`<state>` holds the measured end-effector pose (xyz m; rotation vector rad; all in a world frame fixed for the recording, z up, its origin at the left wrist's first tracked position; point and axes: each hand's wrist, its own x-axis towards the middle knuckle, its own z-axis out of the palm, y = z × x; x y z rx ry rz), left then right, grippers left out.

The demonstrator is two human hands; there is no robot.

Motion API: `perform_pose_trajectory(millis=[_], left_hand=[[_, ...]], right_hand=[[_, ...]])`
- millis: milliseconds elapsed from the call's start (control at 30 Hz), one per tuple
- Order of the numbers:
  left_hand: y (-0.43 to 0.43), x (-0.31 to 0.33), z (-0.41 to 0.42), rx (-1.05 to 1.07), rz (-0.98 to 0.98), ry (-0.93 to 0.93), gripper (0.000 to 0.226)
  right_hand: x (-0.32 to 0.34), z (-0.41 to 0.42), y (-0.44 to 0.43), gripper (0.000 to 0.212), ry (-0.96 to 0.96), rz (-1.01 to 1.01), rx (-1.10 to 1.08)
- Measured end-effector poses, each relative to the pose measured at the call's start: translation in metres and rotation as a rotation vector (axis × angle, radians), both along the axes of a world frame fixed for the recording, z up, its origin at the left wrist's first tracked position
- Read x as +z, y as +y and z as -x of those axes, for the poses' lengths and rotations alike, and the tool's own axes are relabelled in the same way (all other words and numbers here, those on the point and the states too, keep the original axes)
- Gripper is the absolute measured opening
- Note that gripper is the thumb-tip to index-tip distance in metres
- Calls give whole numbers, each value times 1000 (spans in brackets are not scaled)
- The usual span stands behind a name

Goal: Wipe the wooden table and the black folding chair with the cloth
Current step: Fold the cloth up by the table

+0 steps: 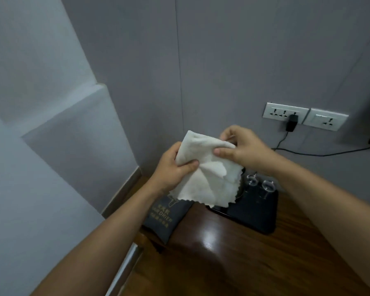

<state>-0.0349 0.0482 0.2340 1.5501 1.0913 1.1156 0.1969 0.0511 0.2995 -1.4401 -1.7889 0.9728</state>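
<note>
A cream-white cloth (207,178) hangs in the air above the far left corner of the dark wooden table (233,259). My left hand (171,169) grips its left side, thumb pressed over a fold. At the cloth's upper right edge, my right hand (241,146) pinches it between thumb and fingers. The lower part of the cloth droops loose with a wavy edge. No black folding chair is in view.
A black tray (254,212) with two upturned glasses (267,185) sits on the table near the wall. A dark hair-dryer bag (166,216) lies at the table's left edge. Wall sockets (286,113) hold a black plug with a cable. A metal bar (128,263) is at lower left.
</note>
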Motion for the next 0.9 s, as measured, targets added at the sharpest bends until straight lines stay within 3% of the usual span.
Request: perform_pose_trajectory(millis=[100, 167, 233, 300, 400, 467, 533, 633, 767, 900], left_hand=[[24, -12, 5, -107, 112, -141, 52], [37, -19, 3, -174, 161, -167, 55], [48, -30, -2, -212, 205, -127, 56], [54, -46, -10, -240, 289, -55, 56], [59, -86, -12, -319, 584, 52, 61], [59, -123, -9, -456, 726, 125, 55], [53, -160, -7, -424, 795, 185, 50], [38, -218, -12, -237, 808, 271, 47], [21, -298, -17, -111, 773, 420, 36], [15, -350, -12, -7, 700, 609, 39]], right_hand=[[-14, 5, 0, 65, 365, 243, -158], [-30, 0, -3, 57, 561, 442, -74], [-53, -2, -7, 44, 651, 544, -121], [-81, -1, -9, 38, 667, 541, -268], [-128, -1, -8, 32, 675, 499, -452], [-163, -2, -4, 29, 666, 527, -530], [-203, -2, -2, 27, 657, 575, -579], [-268, 2, -1, 26, 599, 620, -659], [-360, 11, 1, 30, 443, 745, -683], [-424, 22, 5, 27, 394, 762, -707]])
